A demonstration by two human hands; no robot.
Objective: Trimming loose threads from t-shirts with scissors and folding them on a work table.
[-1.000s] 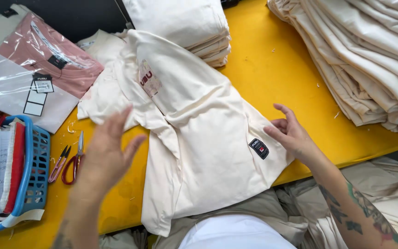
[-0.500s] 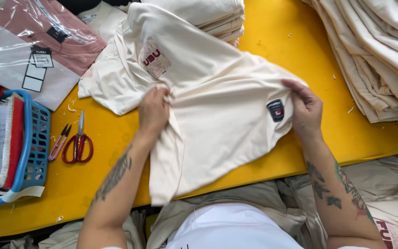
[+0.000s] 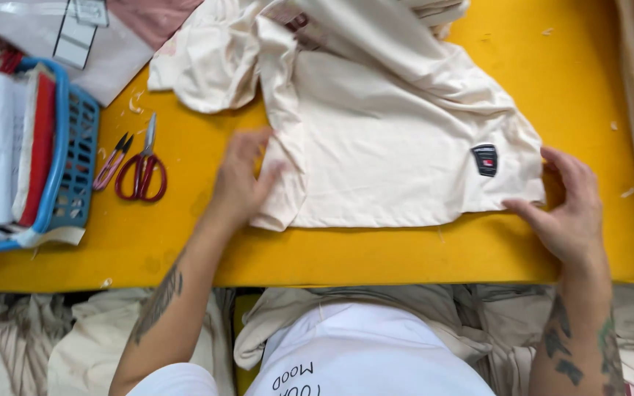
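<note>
A cream shirt is spread flat on the yellow bench, folded edge toward the near side. Its left fold is pinched by the left hand, fingers closed on the cloth. The right corner, just past a small dark patch, is pressed down by the right hand, fingers spread and nothing really gripped. Red-handled scissors and little snips are parked beside a blue basket off to the left.
</note>
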